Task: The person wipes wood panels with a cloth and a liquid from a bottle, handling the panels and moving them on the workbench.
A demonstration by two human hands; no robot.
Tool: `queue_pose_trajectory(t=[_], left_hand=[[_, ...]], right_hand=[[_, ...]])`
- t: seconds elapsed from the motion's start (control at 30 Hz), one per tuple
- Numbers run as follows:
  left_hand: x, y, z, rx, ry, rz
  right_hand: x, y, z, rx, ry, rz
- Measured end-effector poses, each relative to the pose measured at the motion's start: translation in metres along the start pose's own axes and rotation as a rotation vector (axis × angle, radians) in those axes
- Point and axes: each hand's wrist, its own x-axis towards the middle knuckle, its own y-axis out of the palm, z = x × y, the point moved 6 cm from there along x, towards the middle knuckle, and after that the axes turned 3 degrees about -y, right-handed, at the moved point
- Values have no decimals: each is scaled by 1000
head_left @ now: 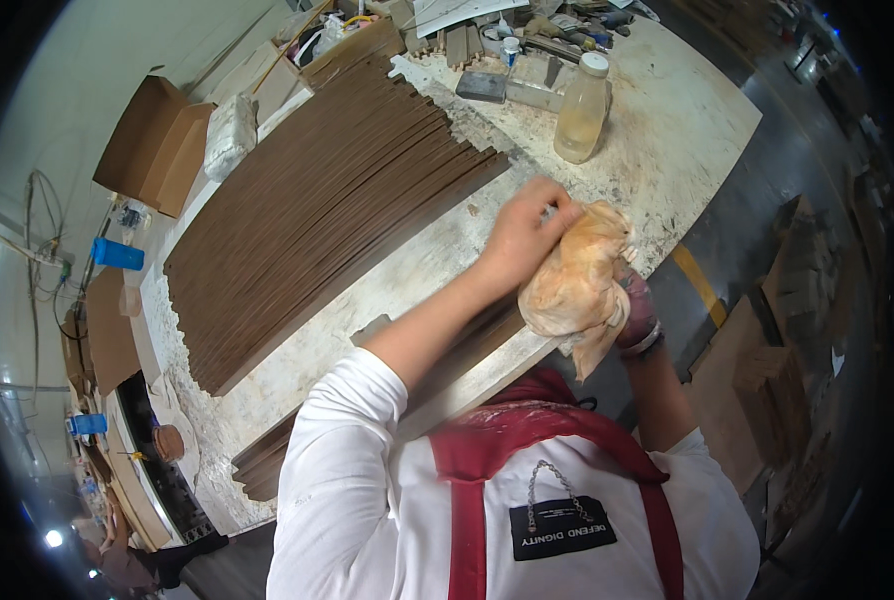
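Hands meet at a stained, yellowish cloth (575, 285): the left hand (527, 235) pinches its upper edge, while the right hand (639, 315) is partly behind it (its fingers are hidden, so I cannot tell how it grips). The cloth is at the near edge of the pale table (692, 130), beside a narrow bundle of brown strips (482, 340). Farther over lies a broad row of brown slats (317, 220); beyond stand a white-capped bottle (579, 120) and, near it, a dark block (481, 87).
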Motion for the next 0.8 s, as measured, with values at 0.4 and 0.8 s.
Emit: queue_pose_trajectory(t=[0.4, 0.8], left_hand=[[159, 39, 87, 304, 29, -126], [160, 89, 49, 715, 467, 228]], right_hand=[[82, -35, 147, -235, -414, -257], [63, -78, 143, -57, -459, -202]])
